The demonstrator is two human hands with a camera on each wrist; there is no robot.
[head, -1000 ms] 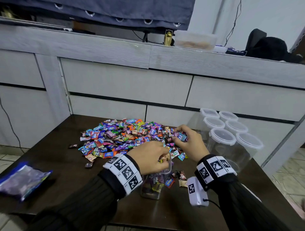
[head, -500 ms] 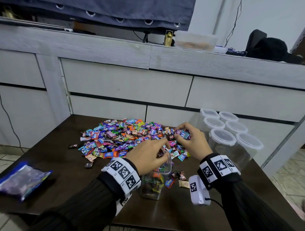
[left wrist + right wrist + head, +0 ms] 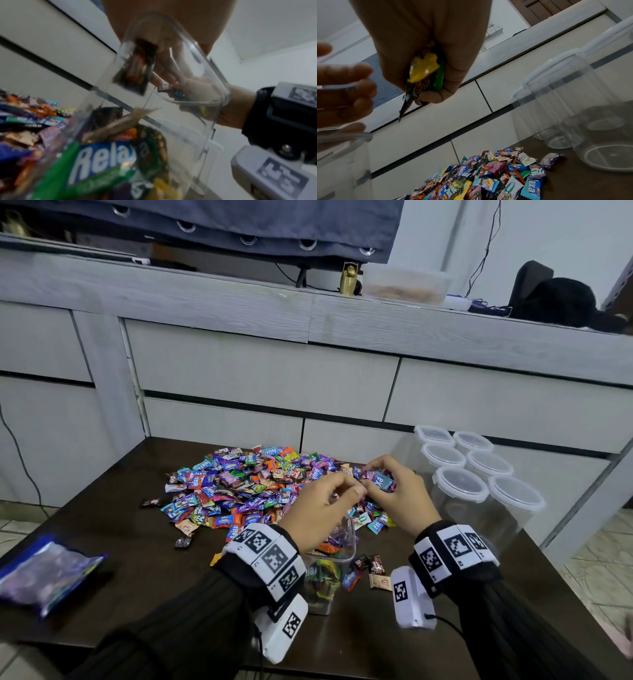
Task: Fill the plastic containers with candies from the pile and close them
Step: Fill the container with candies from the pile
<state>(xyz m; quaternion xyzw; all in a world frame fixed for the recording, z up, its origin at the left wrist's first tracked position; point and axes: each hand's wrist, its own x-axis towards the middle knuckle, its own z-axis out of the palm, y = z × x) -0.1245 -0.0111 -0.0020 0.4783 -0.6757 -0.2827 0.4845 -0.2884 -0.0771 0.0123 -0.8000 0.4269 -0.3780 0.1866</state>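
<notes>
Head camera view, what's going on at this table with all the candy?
A person is filling an open clear plastic container from the heap of colourful wrapped candies on the dark brown table. The left hand is above the container's mouth, and a dark-wrapped candy shows blurred just under it. The right hand grips a bunch of candies beside it. The container is partly full. Six lidded clear jars stand empty to the right.
</notes>
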